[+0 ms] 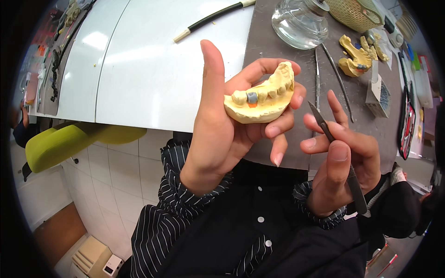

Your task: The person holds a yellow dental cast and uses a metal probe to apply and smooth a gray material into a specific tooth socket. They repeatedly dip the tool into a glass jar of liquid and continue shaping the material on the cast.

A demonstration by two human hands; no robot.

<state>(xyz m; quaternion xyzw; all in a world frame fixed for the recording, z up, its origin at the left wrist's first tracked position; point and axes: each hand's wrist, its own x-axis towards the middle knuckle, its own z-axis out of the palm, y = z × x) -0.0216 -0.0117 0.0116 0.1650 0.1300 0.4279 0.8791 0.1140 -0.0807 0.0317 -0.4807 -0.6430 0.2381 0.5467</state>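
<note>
My left hand (211, 125) holds a pale yellow plaster dental cast (259, 111), its fingers behind and around the right side, the thumb sticking up free. One tooth on the cast is a grey crown (252, 97), with an orange-red patch just below it. To the right of the cast, my right hand (347, 157) grips a dark carving knife (357, 190) between thumb and fingers. Its pointed blade slants up and left, apart from the cast. The knife's handle runs down past the palm.
On the brown mat (264, 41) are a glass spirit lamp (299, 25), a woven basket (354, 14), two slim metal instruments and another cast (354, 58). A small box (378, 97) stands at right. A black tube (213, 19) lies on the white table; a green chair (69, 143) is at left.
</note>
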